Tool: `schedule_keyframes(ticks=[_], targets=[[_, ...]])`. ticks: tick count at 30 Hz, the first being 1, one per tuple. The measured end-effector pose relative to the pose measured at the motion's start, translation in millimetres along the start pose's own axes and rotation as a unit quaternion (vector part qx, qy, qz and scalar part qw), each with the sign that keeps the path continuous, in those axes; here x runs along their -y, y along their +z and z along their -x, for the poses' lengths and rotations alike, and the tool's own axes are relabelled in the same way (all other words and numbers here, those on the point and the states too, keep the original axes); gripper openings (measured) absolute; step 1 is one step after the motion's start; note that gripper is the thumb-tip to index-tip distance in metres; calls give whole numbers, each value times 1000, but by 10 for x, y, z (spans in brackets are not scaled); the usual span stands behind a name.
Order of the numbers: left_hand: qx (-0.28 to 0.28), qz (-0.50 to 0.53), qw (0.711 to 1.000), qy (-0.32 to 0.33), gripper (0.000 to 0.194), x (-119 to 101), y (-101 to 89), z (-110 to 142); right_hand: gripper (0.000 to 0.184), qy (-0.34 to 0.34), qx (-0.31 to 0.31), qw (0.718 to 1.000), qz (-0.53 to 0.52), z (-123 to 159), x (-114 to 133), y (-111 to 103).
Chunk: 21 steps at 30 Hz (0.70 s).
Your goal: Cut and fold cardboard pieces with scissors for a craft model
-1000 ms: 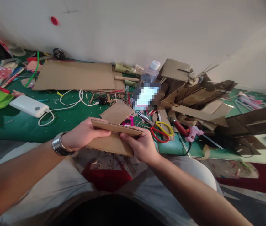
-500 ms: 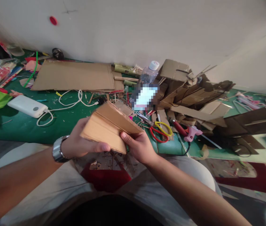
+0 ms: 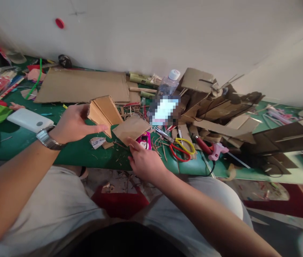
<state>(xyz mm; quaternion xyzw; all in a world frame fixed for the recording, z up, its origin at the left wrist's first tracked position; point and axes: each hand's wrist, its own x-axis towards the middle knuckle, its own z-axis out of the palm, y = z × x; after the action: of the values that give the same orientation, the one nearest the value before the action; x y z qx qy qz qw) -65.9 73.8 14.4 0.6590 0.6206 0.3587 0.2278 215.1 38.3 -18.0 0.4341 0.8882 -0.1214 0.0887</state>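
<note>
My left hand (image 3: 73,125) is closed on a folded piece of cardboard (image 3: 105,112), holding it tilted above the bench with the thumb along its near side. The piece has creases running lengthwise. My right hand (image 3: 147,160) reaches to a flat, square-cut cardboard piece (image 3: 130,129) and touches its near edge with an outstretched finger. Its fingers are apart, with no grip visible. Part of a bright pink item with a cartoon face (image 3: 144,141) shows beside that flat piece. Small paper and cardboard scraps (image 3: 98,142) lie between my hands.
Red-and-yellow-handled scissors (image 3: 180,150) and a pink glue gun (image 3: 217,150) lie to the right. Behind are a lit, blurred phone (image 3: 164,110), a bottle (image 3: 169,84) and a cardboard build (image 3: 210,103). A white power bank (image 3: 30,120) and a large cardboard sheet (image 3: 84,85) are left.
My left hand has carried the folded cardboard left and away from me. My right hand has let go of it and moved down to the flat piece, now uncovered.
</note>
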Motion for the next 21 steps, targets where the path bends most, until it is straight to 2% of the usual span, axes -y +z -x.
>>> schedule_keyframes(ticks=[3,6,10,12,14,17,21], targets=[[32,12,999,12,50,37,-27,-12,59,-7,-3,1000,-4,14,8,-21],[40,26,998,40,42,35,-85,-13,58,-49,-24,998,-28,76,-18,-15],[61,95,991,68,39,15,-131,1,51,-183,-99,974,-86,147,-81,46],[91,134,984,69,40,5,-122,21,45,-250,-131,952,-121,156,-105,84],[133,155,977,63,46,-3,-98,44,40,-287,-134,938,-141,149,-117,114],[199,166,964,56,48,-7,-55,69,39,-300,-99,940,-128,126,-122,134],[248,112,957,105,48,3,2,62,30,-245,-68,964,-78,105,-134,124]])
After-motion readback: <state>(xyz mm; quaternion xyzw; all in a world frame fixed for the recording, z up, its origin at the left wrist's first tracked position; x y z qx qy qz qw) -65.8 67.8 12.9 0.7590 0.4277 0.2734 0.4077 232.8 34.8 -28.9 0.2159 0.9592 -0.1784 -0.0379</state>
